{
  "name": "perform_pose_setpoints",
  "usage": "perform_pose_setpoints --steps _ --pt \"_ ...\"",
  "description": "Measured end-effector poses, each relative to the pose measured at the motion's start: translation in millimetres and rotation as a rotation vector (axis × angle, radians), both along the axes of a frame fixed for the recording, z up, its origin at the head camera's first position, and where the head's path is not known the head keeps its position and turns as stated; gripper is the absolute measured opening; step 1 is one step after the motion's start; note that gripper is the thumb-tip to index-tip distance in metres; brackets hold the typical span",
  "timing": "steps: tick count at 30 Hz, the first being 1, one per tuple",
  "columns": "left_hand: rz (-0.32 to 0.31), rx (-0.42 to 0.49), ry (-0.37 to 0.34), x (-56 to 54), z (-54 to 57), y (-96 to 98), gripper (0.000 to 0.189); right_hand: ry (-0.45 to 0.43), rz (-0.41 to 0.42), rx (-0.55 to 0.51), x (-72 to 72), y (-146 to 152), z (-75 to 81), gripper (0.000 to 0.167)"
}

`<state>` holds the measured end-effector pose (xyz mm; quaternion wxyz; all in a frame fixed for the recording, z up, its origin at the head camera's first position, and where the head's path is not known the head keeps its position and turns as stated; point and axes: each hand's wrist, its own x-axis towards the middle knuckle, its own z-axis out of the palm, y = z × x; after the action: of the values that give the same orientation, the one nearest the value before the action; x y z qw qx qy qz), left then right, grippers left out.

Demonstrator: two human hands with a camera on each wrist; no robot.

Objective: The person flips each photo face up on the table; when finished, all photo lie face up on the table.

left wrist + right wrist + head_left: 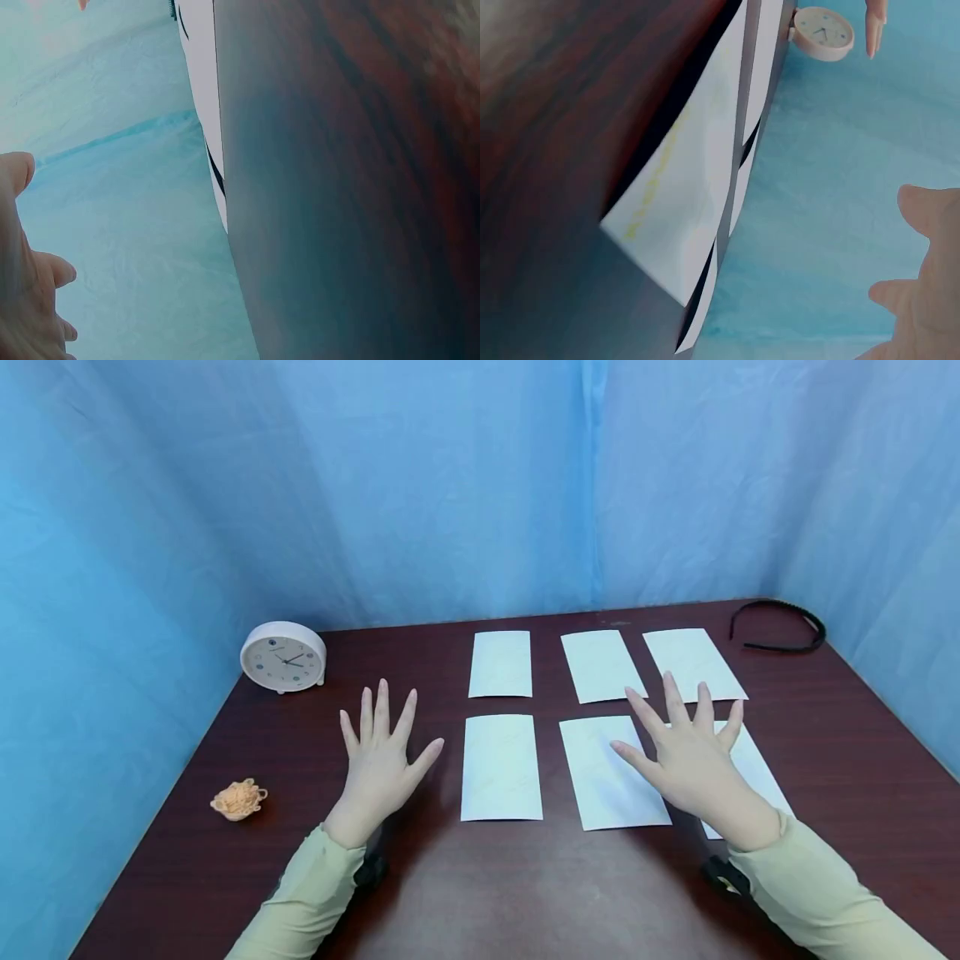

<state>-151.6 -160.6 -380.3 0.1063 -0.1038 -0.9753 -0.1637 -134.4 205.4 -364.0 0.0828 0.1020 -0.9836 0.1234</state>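
Both hands hang palm-down above the dark wooden table with fingers spread and nothing held. My left hand is left of the white sheets, nearest the front-left sheet. My right hand overlaps the front-middle sheet and hides part of the front-right sheet. Behind these, a second row has a left sheet, a middle sheet and a right sheet. In the right wrist view, faint yellow marks run along one sheet. Fingers show at the left wrist view's edge.
A round white clock stands at the back left. Closer on that side lies a small peach-coloured thing with loops at its edge. A black headband lies at the back right. Blue curtains enclose the table's back and sides.
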Motion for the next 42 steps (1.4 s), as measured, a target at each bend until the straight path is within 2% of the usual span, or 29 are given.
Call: perform_pose_setpoints --steps 9,14,21,26,33,38,42 --pt "-0.056 0.015 0.031 2.8 -2.8 4.1 0.077 -0.046 0.07 -0.033 -5.8 -22.9 -1.3 0.072" --pt "-0.09 0.018 0.011 2.0 -2.1 7.0 0.074 -0.079 0.147 -0.031 -10.7 -37.9 -3.1 0.068" --pt "-0.155 -0.04 -0.137 -4.2 -2.7 10.8 0.076 -0.113 0.285 -0.076 -18.0 -61.7 -7.3 0.064" --pt "-0.206 -0.091 -0.214 -8.4 -4.1 15.1 0.079 -0.123 0.377 -0.035 -21.8 -75.8 -15.1 0.064" --pt "-0.281 -0.118 -0.382 -12.3 -5.6 23.3 0.084 -0.297 0.438 0.059 -22.5 -87.8 -21.6 0.065" --pt "-0.324 -0.122 -0.497 -14.8 -7.1 28.8 0.086 -0.39 0.485 0.07 -22.8 -95.5 -23.3 0.07" --pt "-0.348 -0.134 -0.549 -15.3 -10.1 28.1 0.091 -0.443 0.508 0.068 -23.4 -100.5 -24.4 0.075"
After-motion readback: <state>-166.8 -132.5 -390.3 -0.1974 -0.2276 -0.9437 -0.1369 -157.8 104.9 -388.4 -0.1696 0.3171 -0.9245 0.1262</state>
